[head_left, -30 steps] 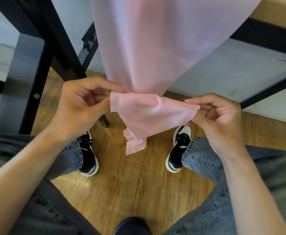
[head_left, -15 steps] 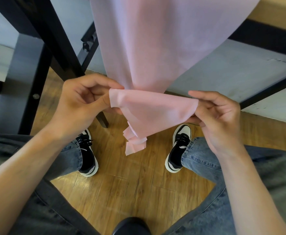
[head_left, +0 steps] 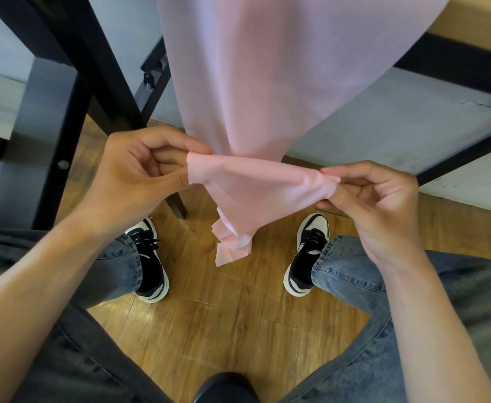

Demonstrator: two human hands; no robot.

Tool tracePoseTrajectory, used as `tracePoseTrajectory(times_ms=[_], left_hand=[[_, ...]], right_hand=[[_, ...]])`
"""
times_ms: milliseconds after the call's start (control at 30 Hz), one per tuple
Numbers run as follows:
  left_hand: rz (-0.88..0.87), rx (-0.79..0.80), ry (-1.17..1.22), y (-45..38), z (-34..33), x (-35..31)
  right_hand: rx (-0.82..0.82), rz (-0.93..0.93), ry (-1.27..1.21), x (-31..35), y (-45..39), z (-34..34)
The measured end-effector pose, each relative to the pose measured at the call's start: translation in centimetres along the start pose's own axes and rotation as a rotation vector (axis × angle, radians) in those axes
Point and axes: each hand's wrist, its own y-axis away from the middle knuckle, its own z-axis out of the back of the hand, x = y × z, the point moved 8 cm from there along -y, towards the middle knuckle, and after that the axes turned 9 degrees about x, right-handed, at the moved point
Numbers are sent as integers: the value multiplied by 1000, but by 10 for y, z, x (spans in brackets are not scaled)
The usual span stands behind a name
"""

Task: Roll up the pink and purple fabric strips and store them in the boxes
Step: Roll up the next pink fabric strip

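Note:
A long pink fabric strip hangs down from the table edge above and narrows toward my hands. Its lower end is turned up and stretched flat between them, with a small folded tail dangling below over the floor. My left hand pinches the left corner of that end between thumb and fingers. My right hand pinches the bunched right corner. No purple strip and no boxes are in view.
Black table legs and a black cross brace stand at left and upper right. My knees in jeans and two black-and-white shoes sit on the wooden floor. A dark round object shows at the bottom edge.
The lower end of the strip has been pulled a little wider between my hands, and the right corner is now more bunched in my right fingers. Both hands stay nearly in place.

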Motion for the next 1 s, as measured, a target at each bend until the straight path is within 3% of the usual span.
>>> tracePoseTrajectory(times_ms=[200,600,767,1000], left_hand=[[-43,31,-35,0,-8,-3],[176,56,355,4,-40,23],[133,45,244,4,-39,19],[112,-34,170,3,-30,18]], right_hand=[[29,-31,-6,0,0,-8],[-7,-157,-77,-16,2,-15],[-60,-175,-177,-21,-1,-12],[-120,-192,-107,-24,1,-7]])
